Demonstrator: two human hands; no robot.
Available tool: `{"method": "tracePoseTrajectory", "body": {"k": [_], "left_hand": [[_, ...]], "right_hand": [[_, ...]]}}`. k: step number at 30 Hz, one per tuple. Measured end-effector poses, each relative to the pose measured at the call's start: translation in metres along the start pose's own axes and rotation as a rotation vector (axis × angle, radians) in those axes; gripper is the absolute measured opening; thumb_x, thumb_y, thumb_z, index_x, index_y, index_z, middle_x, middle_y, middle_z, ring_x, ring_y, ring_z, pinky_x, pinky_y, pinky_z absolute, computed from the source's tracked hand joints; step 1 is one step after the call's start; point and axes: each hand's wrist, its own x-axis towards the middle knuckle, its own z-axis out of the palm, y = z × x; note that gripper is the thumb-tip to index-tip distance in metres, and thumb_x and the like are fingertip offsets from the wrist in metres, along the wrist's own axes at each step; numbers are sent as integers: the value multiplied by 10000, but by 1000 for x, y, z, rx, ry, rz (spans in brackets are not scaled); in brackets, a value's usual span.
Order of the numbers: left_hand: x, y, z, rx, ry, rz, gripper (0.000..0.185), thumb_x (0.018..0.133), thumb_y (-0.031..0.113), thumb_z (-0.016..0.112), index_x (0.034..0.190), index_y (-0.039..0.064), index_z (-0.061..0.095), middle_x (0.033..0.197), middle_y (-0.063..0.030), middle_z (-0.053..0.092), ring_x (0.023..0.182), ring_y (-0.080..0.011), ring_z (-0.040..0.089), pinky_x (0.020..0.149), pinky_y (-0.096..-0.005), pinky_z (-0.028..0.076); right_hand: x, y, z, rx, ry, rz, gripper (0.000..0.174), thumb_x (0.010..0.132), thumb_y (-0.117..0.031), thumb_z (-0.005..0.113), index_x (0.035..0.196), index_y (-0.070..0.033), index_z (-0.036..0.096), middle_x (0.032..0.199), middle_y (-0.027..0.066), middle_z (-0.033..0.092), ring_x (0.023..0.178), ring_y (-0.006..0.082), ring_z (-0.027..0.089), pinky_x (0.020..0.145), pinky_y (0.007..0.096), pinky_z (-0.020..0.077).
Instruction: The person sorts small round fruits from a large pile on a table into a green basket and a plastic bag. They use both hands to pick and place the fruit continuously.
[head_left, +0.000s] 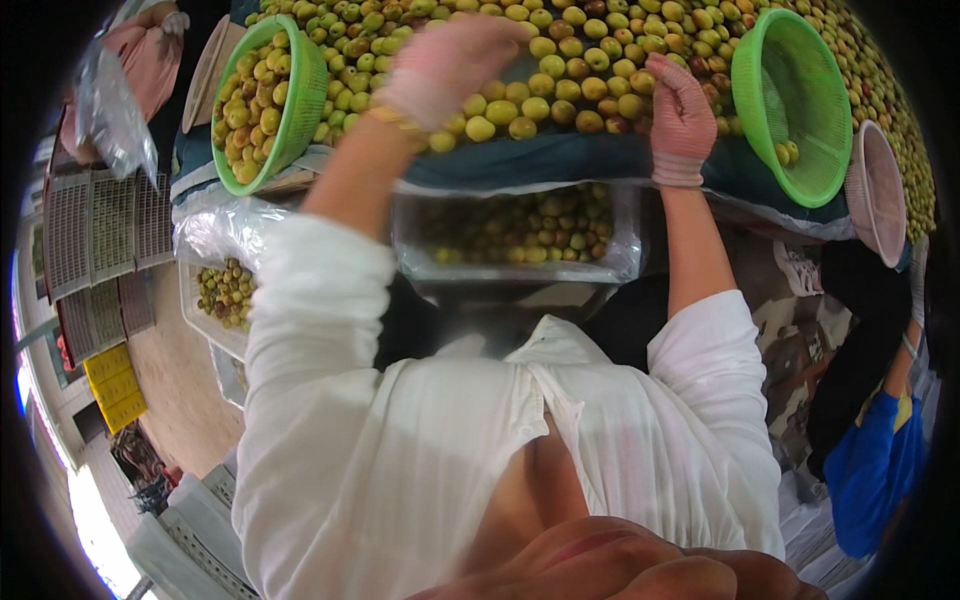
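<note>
Yellow-green and brown fruits that look like jujubes (551, 66) cover the table in front of me. My left hand (454, 71), in a pink and white knit glove, is over the fruits and blurred by motion; its palm is hidden. Low over the near right of the layer is my right hand (682, 120), gloved alike, its fingers bent and fingertips close to some fruits. Whether either hand holds a fruit cannot be seen. A green plastic basket (315, 97) full of fruits tilts at the left. Another green basket (814, 97), holding a few fruits, tilts at the right.
Below the table's cloth-covered edge (525, 166) stands a plastic-lined crate (517, 271) of fruits. A white crate (196, 304) with fruits is at left, and a pale pink basket (879, 191) at right. Other people (874, 472) are at both sides. Yellow crates (114, 386) stand farther left.
</note>
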Motion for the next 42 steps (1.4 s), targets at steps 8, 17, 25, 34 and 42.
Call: {"method": "tracePoseTrajectory", "body": {"k": [8,17,25,34,42], "left_hand": [[64,64,92,507,-612,-174,275,940,208,619,1205,161,675,1194,-84,715,1111,-282,698,865,-436,580],[20,-30,-43,-134,121,66,256,970,143,639,1223,104,648,1093,-90,730,972,-231,706,834,-323,573],[-75,-100,-202,1264,501,-14,372,975,439,614,1267,216,669,1170,-126,713,1081,-347,675,955,-423,529],[-82,-45,-47,254,94,-269,207,954,188,663,1142,130,731,1063,-94,747,949,-229,716,804,-337,556],[-32,-59,-17,491,-506,-466,304,901,341,670,1146,170,729,1038,-109,744,967,-310,700,845,-424,548]], "right_hand": [[-3,-5,0,-252,-258,21,190,903,-1,664,1052,-81,751,1139,107,729,1065,265,694,920,350,540],[-3,-8,-4,-179,-249,108,193,931,-11,631,1084,-44,744,1175,110,716,1091,246,682,932,329,527],[-1,3,1,-382,-422,59,204,936,-104,649,1107,-142,753,1236,72,703,1194,283,632,999,384,505],[-2,24,0,-630,-507,-45,234,939,-154,662,1159,-192,733,1299,52,673,1314,294,539,1096,411,442],[-1,21,-1,-590,-495,-12,247,925,-178,672,1165,-195,731,1307,60,669,1315,301,540,1097,411,442]]}}
